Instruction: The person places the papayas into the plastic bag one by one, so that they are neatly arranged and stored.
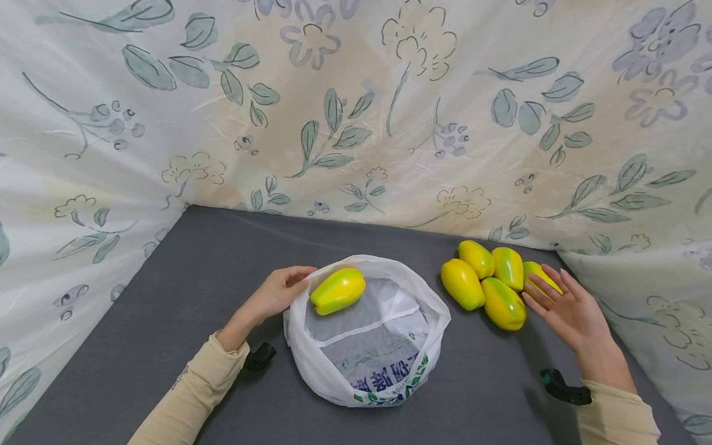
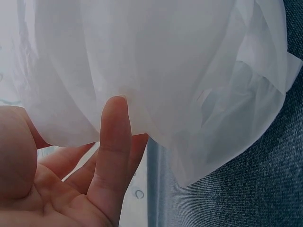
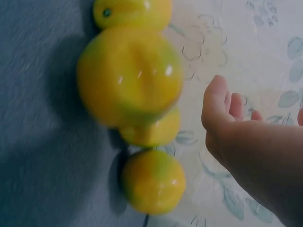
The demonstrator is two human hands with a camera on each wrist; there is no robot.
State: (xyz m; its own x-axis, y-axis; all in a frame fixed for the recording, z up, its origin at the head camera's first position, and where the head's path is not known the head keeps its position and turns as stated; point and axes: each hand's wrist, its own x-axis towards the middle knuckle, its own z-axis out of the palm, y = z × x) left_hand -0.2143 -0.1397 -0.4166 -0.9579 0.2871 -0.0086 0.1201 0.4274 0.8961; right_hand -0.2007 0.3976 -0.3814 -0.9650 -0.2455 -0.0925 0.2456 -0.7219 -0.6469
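A white plastic bag (image 1: 369,334) stands with its mouth wide and its rim rolled outward. My left hand (image 1: 280,290) pinches its left rim; in the left wrist view the fingers (image 2: 113,146) lie on both sides of the thin film. One yellow-green papaya (image 1: 338,291) sits at the bag's upper left, just inside the rim beside that hand. My right hand (image 1: 573,309), palm up with loosely spread fingers, holds nothing. It hovers by the rightmost papaya (image 1: 539,278), partly covering it in the head view; the right wrist view shows it apart from the fruit (image 3: 130,75).
Several papayas (image 1: 503,303) lie in a cluster right of the bag on the dark grey tabletop (image 1: 239,247). Flower-printed cloth (image 1: 356,111) hangs behind and along both sides. A black strap (image 1: 564,388) sits at my right wrist, another (image 1: 259,357) at the left.
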